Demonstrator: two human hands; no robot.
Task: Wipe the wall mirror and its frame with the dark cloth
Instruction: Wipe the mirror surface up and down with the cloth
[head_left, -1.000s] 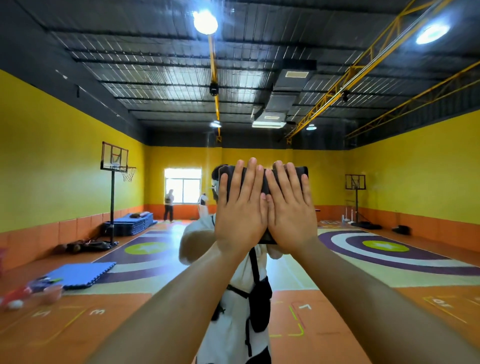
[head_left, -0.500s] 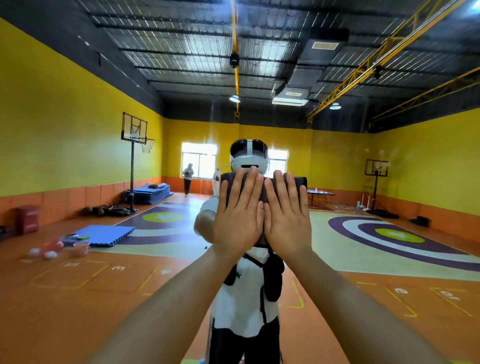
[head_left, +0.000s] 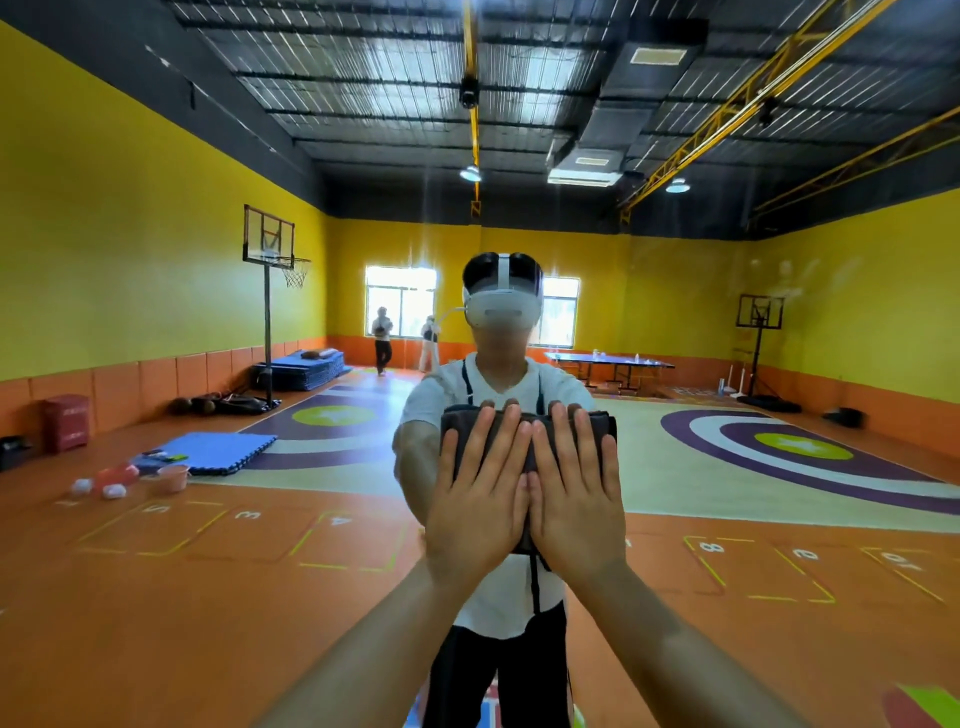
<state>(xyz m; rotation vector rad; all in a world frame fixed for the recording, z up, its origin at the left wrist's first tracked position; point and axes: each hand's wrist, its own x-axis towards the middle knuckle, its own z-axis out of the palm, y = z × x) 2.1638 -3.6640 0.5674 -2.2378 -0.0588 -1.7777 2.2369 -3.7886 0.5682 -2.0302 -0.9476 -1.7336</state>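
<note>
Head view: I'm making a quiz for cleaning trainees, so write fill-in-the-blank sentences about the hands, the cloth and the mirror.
1. The left hand and right hand press the dark cloth flat against the ____.
2. Both hands' fingers are ____, not curled.
3. Reflected on the picture's left stands a ____ hoop.

Missing words: mirror; straight; basketball.

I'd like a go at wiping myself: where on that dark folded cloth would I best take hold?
Probably the right end of the dark cloth, coming from the right with a pinch across its folded layers. It is a thick pad flat on the mirror, its middle under the left hand and right hand; that end juts past the right little finger.
</note>
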